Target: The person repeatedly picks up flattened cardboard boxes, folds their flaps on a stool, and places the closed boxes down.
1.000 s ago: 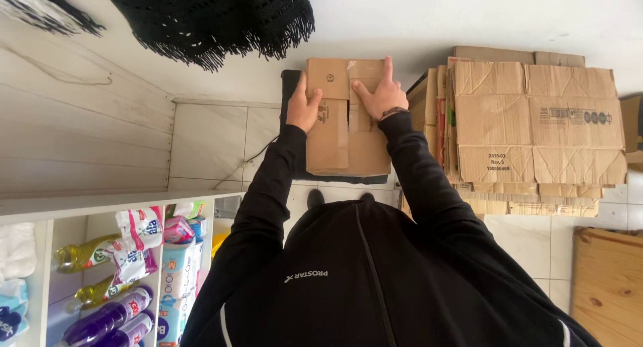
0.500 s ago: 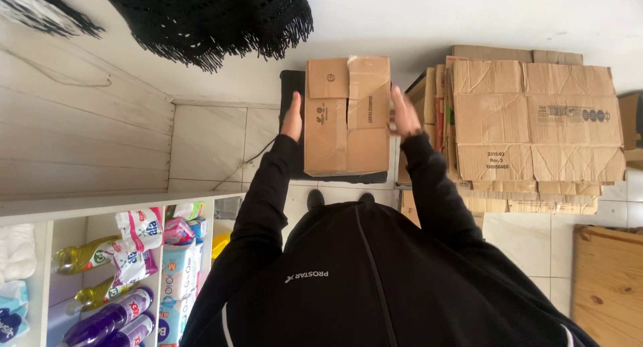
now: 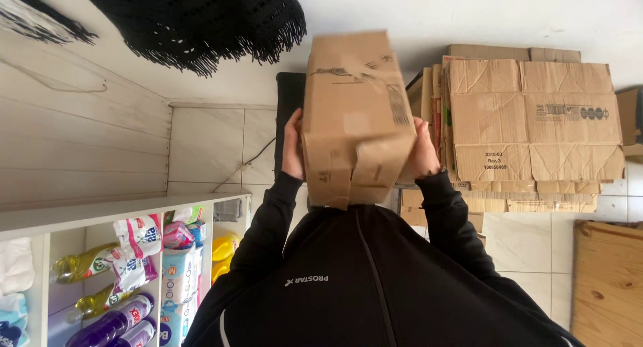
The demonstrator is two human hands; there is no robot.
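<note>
A brown cardboard box is raised in front of my chest, tilted, with its loose flaps hanging towards me. My left hand presses flat against its left side. My right hand presses against its right side. The box is clamped between the two palms, and most of each hand's fingers are hidden behind its walls. Both arms are in black sleeves.
A pile of flattened cardboard boxes lies right of the held box. A white shelf with bottles and packets stands at lower left. A black fringed cloth hangs at the top. A wooden board lies at lower right on the tiled floor.
My hands went from the top of the box to its sides. The box has since been lifted and tipped towards the camera, so it looks larger.
</note>
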